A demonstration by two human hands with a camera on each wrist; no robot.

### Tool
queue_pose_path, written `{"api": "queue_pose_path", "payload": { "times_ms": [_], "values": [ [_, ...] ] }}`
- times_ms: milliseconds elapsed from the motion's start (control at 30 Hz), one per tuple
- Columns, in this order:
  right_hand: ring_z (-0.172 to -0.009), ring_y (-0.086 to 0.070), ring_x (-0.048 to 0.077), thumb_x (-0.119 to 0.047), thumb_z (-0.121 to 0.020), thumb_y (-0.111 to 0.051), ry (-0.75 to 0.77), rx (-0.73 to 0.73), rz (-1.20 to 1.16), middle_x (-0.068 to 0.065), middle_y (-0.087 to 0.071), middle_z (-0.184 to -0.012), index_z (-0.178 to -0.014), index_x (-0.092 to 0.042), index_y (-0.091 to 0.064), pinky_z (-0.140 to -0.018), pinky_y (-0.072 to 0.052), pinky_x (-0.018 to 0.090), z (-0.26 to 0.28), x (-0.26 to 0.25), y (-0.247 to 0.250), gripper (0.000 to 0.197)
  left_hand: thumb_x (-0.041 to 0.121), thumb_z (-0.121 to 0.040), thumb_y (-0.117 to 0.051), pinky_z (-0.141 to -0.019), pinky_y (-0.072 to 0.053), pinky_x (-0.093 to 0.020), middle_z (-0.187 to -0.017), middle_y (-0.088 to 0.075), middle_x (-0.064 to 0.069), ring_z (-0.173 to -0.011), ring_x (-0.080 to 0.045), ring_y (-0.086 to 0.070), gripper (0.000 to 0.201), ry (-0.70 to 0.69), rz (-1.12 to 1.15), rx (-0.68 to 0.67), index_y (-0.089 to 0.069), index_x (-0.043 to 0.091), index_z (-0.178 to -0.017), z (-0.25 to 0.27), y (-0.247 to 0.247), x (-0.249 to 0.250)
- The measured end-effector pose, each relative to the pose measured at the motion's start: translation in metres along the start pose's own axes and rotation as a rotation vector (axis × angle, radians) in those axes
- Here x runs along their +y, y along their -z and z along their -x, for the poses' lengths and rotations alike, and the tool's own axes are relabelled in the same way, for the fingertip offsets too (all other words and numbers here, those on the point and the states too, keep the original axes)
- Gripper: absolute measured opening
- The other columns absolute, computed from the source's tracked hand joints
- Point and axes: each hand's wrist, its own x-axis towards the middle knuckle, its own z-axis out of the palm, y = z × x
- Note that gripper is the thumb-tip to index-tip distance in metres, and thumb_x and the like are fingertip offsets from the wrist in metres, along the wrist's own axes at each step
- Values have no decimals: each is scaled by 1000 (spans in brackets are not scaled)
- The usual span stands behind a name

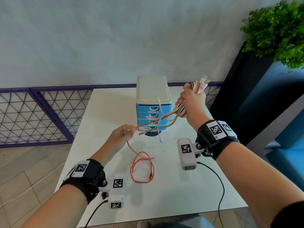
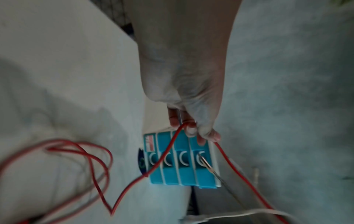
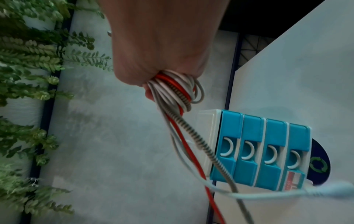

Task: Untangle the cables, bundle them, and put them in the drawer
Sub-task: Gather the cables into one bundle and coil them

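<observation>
My right hand is raised beside the drawer unit and grips a coiled bundle of cables, white, red and braided, with plug ends sticking out above the fist. A red cable runs taut from the bundle to my left hand, which pinches it in front of the drawers. Its slack lies looped on the white table. A white cable and a braided cable dangle from the bundle. The blue drawer unit has all its drawers closed.
The table's far edge meets a purple mesh railing. A green plant in a dark planter stands at the right. A dark round sticker lies under the drawer unit's front. Black leads hang from both wrist cameras.
</observation>
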Motion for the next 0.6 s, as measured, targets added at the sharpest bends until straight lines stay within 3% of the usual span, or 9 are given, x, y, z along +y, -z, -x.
{"api": "queue_pose_path", "payload": {
  "times_ms": [67,133,200,267,333,400,500,533,600],
  "values": [
    [-35,-42,11,-16,-96,-52,-14,-7,-1,-3,-41,-50,-76,-15,-47,-47,-46,28,-3,-2,1,20,18,-98,-48,-69,-36,-20,-57,-53,10,-64,-6,-46,29,-19,-90,-46,-68,14,-78,2,5,-13],
    [-37,-41,12,-17,-96,-52,-30,-45,2,-2,-39,-51,-76,-15,-47,-48,-45,27,-3,-2,1,20,15,-99,-45,-75,-38,-22,-61,-63,14,-65,0,-51,30,-52,-173,-76,-65,6,-78,5,3,-16],
    [-38,-40,12,-19,-96,-51,-45,-108,31,-1,-37,-54,-76,-15,-47,-47,-44,26,0,1,-1,21,15,-99,-46,-84,-39,-25,-87,-67,13,-81,2,-57,22,-104,-291,-17,-66,8,-99,1,-2,-17],
    [-39,-41,12,-19,-98,-51,-51,-183,86,0,-37,-56,-78,-15,-48,-46,-45,26,5,4,-3,20,17,-99,-43,-94,-38,-23,-116,-56,1,-108,-11,-55,26,-223,-403,176,-59,12,-120,-2,-8,-10],
    [-38,-43,12,-19,-97,-51,-52,-243,137,-1,-39,-54,-79,-15,-50,-48,-47,29,9,9,-6,19,18,-100,-39,-100,-28,-10,-123,-47,0,-119,-9,-43,30,-448,-450,259,-52,11,-126,1,-18,14],
    [-39,-46,13,-18,-95,-53,-51,-271,185,-1,-43,-52,-79,-15,-52,-52,-49,32,15,14,-11,17,31,-100,-38,-98,-29,-7,-126,-46,2,-119,-4,-40,34,-576,-467,129,-49,15,-128,8,-33,41],
    [-41,-47,14,-18,-96,-54,-64,-297,161,-1,-44,-52,-78,-15,-52,-51,-49,32,23,19,-18,18,60,-91,-38,-94,-41,-22,-124,-54,7,-116,-9,-46,49,-477,-641,-178,-47,28,-126,16,-52,57],
    [-41,-47,14,-18,-97,-53,-70,-304,146,-1,-44,-53,-79,-15,-53,-49,-49,30,24,19,-20,18,64,-89,-38,-91,-44,-24,-116,-59,8,-112,-9,-51,49,-441,-689,-256,-48,29,-122,17,-56,57],
    [-42,-46,14,-19,-97,-53,-76,-299,139,0,-43,-55,-82,-14,-53,-47,-49,28,24,18,-20,16,60,-90,-42,-73,-48,-24,-87,-67,7,-84,-9,-61,40,-345,-614,-339,-54,26,-107,20,-58,52]
  ]
}}
